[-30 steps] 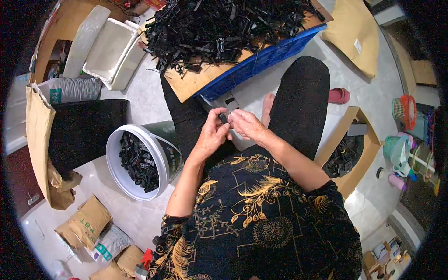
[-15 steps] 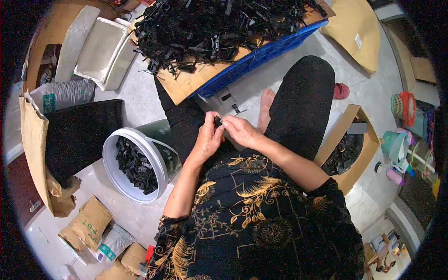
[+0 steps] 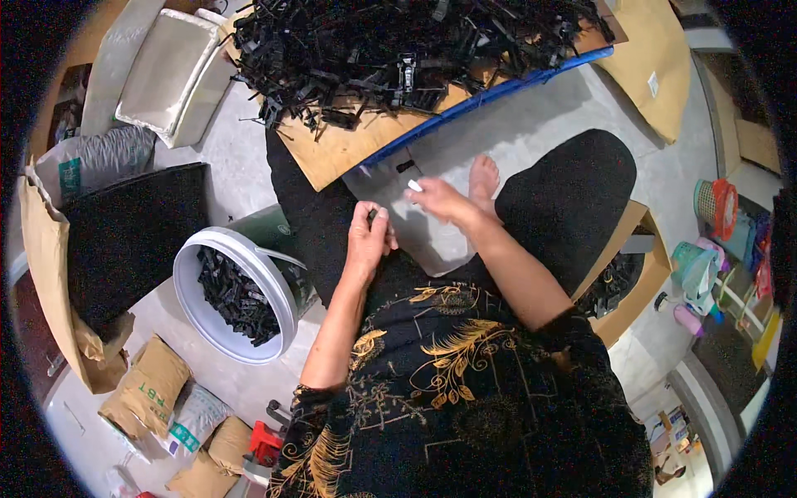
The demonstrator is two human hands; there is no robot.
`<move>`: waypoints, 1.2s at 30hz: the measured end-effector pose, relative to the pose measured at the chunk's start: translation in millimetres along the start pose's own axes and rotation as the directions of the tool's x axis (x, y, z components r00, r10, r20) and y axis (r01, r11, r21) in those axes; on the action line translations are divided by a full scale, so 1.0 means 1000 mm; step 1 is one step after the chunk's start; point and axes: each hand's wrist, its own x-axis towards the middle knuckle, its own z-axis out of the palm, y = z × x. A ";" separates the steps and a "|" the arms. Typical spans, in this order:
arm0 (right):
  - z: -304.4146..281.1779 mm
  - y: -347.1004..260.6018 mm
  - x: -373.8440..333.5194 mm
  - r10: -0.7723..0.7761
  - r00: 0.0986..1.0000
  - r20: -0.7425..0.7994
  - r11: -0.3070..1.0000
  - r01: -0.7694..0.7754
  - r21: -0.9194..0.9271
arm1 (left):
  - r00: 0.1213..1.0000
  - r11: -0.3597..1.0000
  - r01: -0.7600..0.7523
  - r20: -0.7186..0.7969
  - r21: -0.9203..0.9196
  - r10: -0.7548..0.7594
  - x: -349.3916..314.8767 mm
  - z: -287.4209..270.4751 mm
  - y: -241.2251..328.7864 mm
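Observation:
My left hand (image 3: 369, 239) is closed in front of my lap, with a small black plastic part (image 3: 373, 214) showing at its thumb and fingertips. To its right and a little farther off is my right hand (image 3: 442, 202), its fingers curled together and slightly blurred. Something white shows at its fingertips; whether it is a finger wrap or a held piece I cannot make out. Beyond both hands, a large heap of black plastic parts (image 3: 365, 58) with thin stems covers the wooden board (image 3: 320, 153). A white-rimmed bucket (image 3: 286, 328) of black pieces stands left of my left forearm.
On the right, a cardboard box (image 3: 656, 278) holds more black parts. A foam box (image 3: 170, 70), a torn paper sack (image 3: 50, 249) and several filled bags (image 3: 154, 386) lie to the left. A black piece (image 3: 405, 166) lies on the floor beneath the board's edge.
My hands have come apart: the right has moved right and away from the left, which stays closed near my lap. My right knee has swung outward, and the view has shifted slightly.

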 end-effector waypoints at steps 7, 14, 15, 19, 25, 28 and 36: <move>-0.042 0.075 0.040 0.000 0.978 -0.208 0.652 -0.158 -0.742 | 0.970 0.802 0.239 0.174 -0.547 -0.171 -0.002 0.000 0.005; -0.018 0.118 0.052 0.180 0.975 -0.131 0.323 -0.185 -0.928 | 0.928 0.669 0.372 0.269 -0.644 -0.257 -0.018 -0.003 0.031; -0.019 0.124 0.050 0.176 0.980 -0.095 0.328 -0.150 -0.933 | 0.921 0.657 0.389 0.261 -0.646 -0.288 -0.023 -0.004 0.038; -0.014 0.113 0.043 0.133 0.983 0.123 0.436 0.054 -0.898 | 0.984 0.811 0.178 0.091 -0.558 -0.154 -0.050 -0.032 0.048; -0.027 0.096 0.045 0.108 0.976 0.189 0.534 0.104 -0.839 | 0.695 0.946 -0.245 -0.642 0.212 0.324 -0.099 -0.109 0.068; -0.037 0.090 0.049 0.101 0.986 0.132 0.573 0.051 -0.818 | 0.485 0.876 -0.148 -0.738 0.459 0.469 -0.114 -0.167 0.066; -0.049 0.001 0.002 -0.069 0.994 0.088 0.774 0.109 -0.624 | 0.397 0.580 -0.077 -0.508 0.811 0.764 -0.124 -0.161 0.064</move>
